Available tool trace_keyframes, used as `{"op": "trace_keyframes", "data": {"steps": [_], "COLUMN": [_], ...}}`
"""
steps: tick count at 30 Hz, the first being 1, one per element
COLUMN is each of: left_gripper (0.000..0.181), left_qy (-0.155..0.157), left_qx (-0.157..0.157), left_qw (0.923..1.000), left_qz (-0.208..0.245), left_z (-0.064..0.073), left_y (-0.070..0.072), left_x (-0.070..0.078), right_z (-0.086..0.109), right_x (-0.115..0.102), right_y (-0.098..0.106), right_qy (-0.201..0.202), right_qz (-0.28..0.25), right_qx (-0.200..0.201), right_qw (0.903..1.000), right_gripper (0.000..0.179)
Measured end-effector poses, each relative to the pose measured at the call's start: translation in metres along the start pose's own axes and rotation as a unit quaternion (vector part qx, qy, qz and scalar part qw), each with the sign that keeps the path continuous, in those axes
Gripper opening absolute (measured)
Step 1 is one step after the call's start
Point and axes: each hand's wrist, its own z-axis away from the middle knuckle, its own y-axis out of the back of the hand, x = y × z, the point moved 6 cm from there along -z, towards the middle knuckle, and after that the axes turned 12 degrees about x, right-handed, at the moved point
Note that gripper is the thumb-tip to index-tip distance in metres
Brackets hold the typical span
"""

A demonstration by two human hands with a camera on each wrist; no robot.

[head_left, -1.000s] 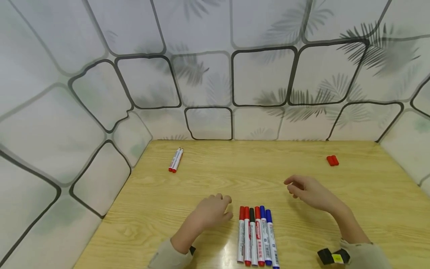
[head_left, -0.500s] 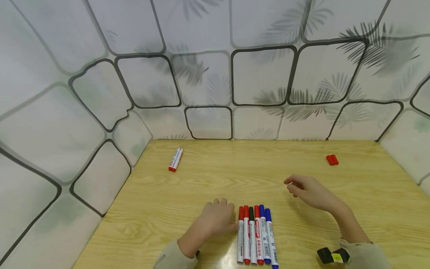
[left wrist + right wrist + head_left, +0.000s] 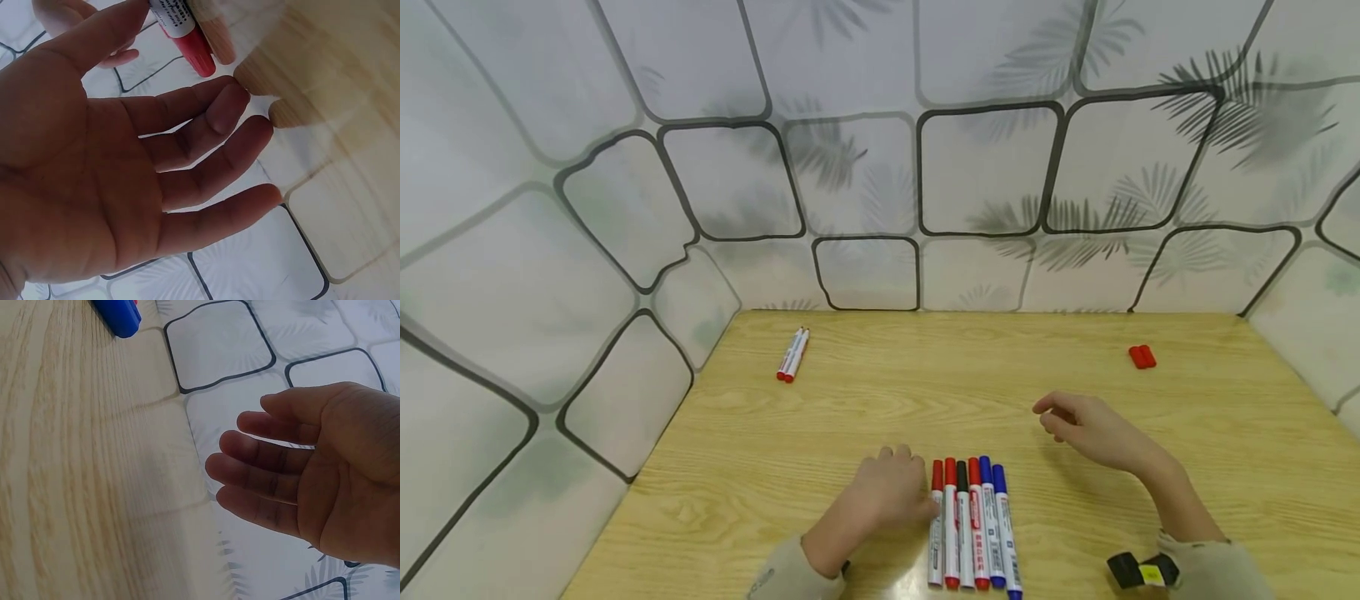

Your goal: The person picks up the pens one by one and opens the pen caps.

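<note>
Several white-bodied markers lie side by side near the front of the table, in the head view. From left, their caps run red, red, black, red, blue, blue. My left hand (image 3: pixel 887 490) is beside the leftmost red-capped marker (image 3: pixel 936 542), its thumb touching the barrel. In the left wrist view the thumb reaches that red cap's marker (image 3: pixel 178 22), while the other fingers (image 3: pixel 240 150) are loosely bent and spread. My right hand (image 3: pixel 1093 427) hovers to the right of the row, fingers relaxed, holding nothing. The right wrist view has a blue cap (image 3: pixel 119 317) beyond that hand's fingers.
Two more red-and-white markers (image 3: pixel 793 357) lie together at the table's back left. Two red pieces like caps (image 3: pixel 1142 357) are side by side at the back right. A patterned cloth wall (image 3: pixel 865 275) borders the wood-grain table (image 3: pixel 925 392) behind and at the sides.
My left hand has moved right and slightly nearer, bringing its thumb onto the leftmost marker. That marker has shifted slightly left from its neighbour. My right hand has stayed in place.
</note>
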Motion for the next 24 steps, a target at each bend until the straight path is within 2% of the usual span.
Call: {"op": "trace_keyframes", "data": {"steps": [3, 9, 13, 17, 20, 24], "left_gripper": [0.035, 0.045, 0.049, 0.047, 0.042, 0.041], "left_qy": [0.000, -0.002, -0.005, 0.003, 0.009, 0.012], "left_qx": [-0.005, -0.004, 0.004, 0.015, 0.037, 0.061], "left_qw": [0.9998, 0.9984, 0.9973, 0.9982, 0.9986, 0.9976], "left_qz": [0.021, 0.055, 0.073, 0.059, 0.035, 0.030], "left_z": [0.001, 0.002, 0.001, 0.001, 0.000, 0.000], "left_y": [0.000, -0.001, -0.003, -0.003, -0.001, -0.001], "left_x": [0.001, 0.004, 0.007, 0.007, 0.006, 0.006], "right_z": [-0.001, 0.000, 0.000, -0.001, 0.001, 0.003], "right_x": [0.000, 0.001, 0.005, 0.009, 0.011, 0.014], "right_y": [-0.002, -0.002, 0.005, 0.011, 0.018, 0.029], "right_qy": [0.002, 0.004, -0.005, -0.011, -0.009, -0.007], "right_qz": [0.001, 0.005, 0.024, 0.030, 0.032, 0.036], "right_qx": [-0.001, -0.009, 0.002, 0.007, 0.015, 0.036], "right_qw": [1.0000, 0.9999, 0.9997, 0.9995, 0.9993, 0.9987], "right_gripper": [0.026, 0.027, 0.028, 0.030, 0.032, 0.032]}}
